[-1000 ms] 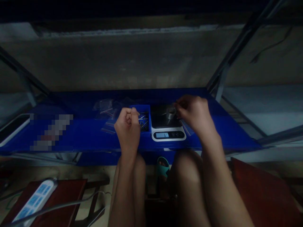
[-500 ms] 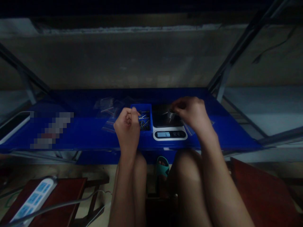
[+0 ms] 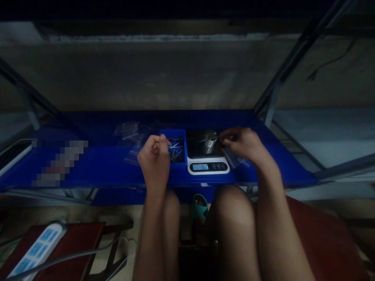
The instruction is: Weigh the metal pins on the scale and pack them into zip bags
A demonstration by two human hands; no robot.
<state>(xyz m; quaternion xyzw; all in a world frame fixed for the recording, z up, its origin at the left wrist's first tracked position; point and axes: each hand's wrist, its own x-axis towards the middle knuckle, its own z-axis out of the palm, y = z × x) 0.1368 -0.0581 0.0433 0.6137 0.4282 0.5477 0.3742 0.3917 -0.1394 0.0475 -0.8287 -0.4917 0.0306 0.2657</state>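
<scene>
My left hand (image 3: 154, 154) is closed, thumb pressed to the curled fingers, at the left side of a blue box (image 3: 184, 152). Whatever it pinches, if anything, is too small to make out. Several thin metal pins (image 3: 176, 150) lie inside the box. To its right is a kitchen scale (image 3: 191, 168) with a dark plate and a lit display. A small metal cup (image 3: 209, 141) stands on the plate. Close to the cup's right side is my right hand (image 3: 244, 142), thumb and forefinger apart, with nothing visible in it.
Clear plastic zip bags (image 3: 130, 132) lie left of the box, and another bag (image 3: 234, 158) lies under my right hand. A blurred-out patch (image 3: 63, 162) covers something on the left of the blue table (image 3: 99, 168). A power strip (image 3: 38, 249) rests on a wooden stool (image 3: 79, 246).
My right hand has drawn away from the cup to the right, leaving it on the scale. The display digits have changed. My left hand keeps its pinch beside the box.
</scene>
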